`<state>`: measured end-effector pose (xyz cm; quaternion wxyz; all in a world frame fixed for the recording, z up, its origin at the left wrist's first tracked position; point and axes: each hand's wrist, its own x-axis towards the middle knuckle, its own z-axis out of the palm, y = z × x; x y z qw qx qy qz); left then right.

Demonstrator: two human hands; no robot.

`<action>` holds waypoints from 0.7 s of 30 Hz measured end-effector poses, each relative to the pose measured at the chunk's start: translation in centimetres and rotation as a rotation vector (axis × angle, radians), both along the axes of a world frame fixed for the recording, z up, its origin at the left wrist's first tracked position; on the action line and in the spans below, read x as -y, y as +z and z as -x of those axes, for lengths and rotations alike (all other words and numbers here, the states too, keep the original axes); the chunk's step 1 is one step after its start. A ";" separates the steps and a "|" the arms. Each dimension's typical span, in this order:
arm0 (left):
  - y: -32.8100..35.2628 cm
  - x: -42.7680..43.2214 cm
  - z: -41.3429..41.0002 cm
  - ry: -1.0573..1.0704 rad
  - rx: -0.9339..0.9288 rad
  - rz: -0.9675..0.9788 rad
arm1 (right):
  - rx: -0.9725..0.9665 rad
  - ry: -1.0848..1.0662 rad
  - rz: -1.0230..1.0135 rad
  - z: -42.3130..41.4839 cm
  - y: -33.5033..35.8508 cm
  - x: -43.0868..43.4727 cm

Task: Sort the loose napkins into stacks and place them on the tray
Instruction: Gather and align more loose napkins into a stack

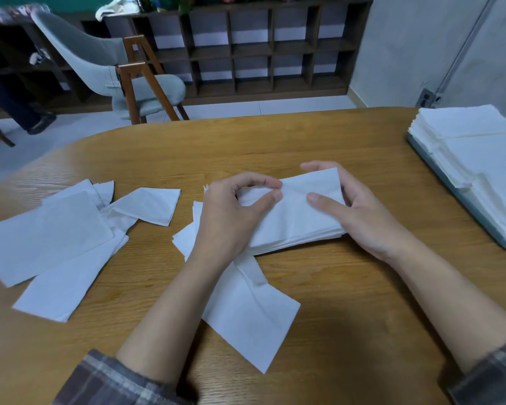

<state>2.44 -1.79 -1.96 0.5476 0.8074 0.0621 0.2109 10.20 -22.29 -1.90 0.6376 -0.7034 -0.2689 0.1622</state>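
A small stack of white napkins (295, 220) lies on the wooden table (348, 287) in the middle. My left hand (231, 217) pinches the stack's top napkin between thumb and forefinger at its left end. My right hand (351, 209) grips the stack's right end, thumb on top and fingers curled round the far edge. Loose white napkins (56, 244) lie scattered on the left, and one napkin (251, 314) lies flat under my left forearm. A blue-grey tray (476, 211) at the right edge carries several stacks of napkins (485, 153).
A grey chair with wooden legs (123, 80) stands beyond the table's far edge. A dark cubby shelf (260, 51) lines the back wall. A person's legs and shoes (27, 112) show at the far left.
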 end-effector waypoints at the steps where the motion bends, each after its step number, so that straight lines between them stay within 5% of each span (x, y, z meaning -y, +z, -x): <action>1: 0.0 0.0 0.0 0.010 0.006 -0.043 | 0.003 -0.002 -0.006 0.0 -0.1 0.0; 12: -0.2 -0.2 0.1 0.054 -0.021 -0.128 | -0.099 -0.044 -0.134 -0.9 -0.5 0.4; 16: 0.4 -0.5 0.4 -0.116 -0.120 0.059 | -0.118 -0.018 -0.266 -1.3 -0.1 1.3; 21: -0.5 -0.2 0.0 -0.194 -0.139 -0.118 | 0.083 -0.004 -0.026 -1.2 -0.4 1.2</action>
